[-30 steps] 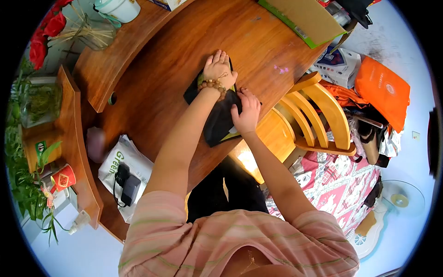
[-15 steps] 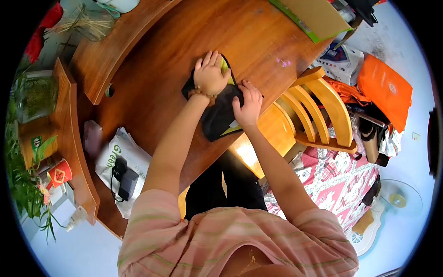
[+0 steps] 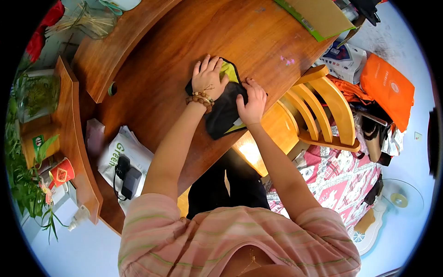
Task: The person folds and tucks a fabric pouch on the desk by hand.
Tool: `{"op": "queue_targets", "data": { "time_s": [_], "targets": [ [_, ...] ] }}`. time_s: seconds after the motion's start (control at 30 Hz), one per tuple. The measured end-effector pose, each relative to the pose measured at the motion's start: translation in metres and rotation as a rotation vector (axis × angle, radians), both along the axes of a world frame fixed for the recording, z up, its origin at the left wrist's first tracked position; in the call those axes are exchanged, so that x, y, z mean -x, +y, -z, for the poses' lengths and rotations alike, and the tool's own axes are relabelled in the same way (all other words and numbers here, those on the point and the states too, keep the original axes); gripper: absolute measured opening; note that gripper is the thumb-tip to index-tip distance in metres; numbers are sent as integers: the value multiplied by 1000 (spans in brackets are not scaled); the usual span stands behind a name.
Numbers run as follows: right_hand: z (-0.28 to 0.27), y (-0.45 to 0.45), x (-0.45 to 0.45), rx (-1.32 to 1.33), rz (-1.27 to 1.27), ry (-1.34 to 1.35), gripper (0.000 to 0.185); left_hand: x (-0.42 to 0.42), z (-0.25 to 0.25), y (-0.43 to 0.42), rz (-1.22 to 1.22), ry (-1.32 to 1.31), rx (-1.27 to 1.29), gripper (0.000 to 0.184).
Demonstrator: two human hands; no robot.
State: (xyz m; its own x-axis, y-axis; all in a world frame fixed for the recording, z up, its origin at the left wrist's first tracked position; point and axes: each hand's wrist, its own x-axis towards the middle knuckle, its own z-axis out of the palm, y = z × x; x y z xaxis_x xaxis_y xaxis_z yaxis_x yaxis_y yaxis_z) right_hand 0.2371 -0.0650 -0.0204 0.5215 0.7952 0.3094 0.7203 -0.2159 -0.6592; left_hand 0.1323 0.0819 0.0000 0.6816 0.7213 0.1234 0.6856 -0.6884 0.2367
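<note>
A black, soft fabric piece with yellow-green patches (image 3: 221, 113) lies flat on the brown wooden table (image 3: 184, 55), near its front edge. On its far left part rests my left hand (image 3: 206, 77), palm down with the fingers stretched out. Brown beads circle that wrist. My right hand (image 3: 252, 101) lies on the right edge of the fabric, fingers extended and thumb apart. Both palms cover parts of the cloth, so its full shape is hidden and I cannot tell exactly what it is.
To the left, a white plastic bag (image 3: 121, 154) carries a black power adapter (image 3: 131, 182). A wooden chair (image 3: 318, 108) stands against the table's right side. At the back right is an open cardboard box (image 3: 323, 21); an orange bag (image 3: 387, 90) lies beyond the chair.
My left hand has turned slightly and its fingers have straightened on the fabric. My right hand stays at the fabric's right edge. The whole view has shifted a little.
</note>
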Motion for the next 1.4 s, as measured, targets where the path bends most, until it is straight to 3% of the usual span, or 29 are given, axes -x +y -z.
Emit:
{"op": "queue_targets", "data": {
  "time_s": [0.53,0.73,0.93,1.03,1.2,1.4],
  "targets": [
    [1,1,-2,5,-8,-6,39,-21,1,14,-36,-29,-122,48],
    [0,1,-1,7,1,0,38,-1,-3,-8,-30,-64,-25,51],
    [2,1,-3,7,2,-8,39,-21,6,8,-44,-35,-112,52],
    [3,3,-3,2,-3,-1,39,-2,4,-16,-4,-59,-5,52],
    [-3,2,-1,15,-7,-8,39,-19,6,2,3,-117,-189,49],
    [1,3,-1,-7,7,9,38,9,-3,-37,48,-123,21,54]
  ]
}}
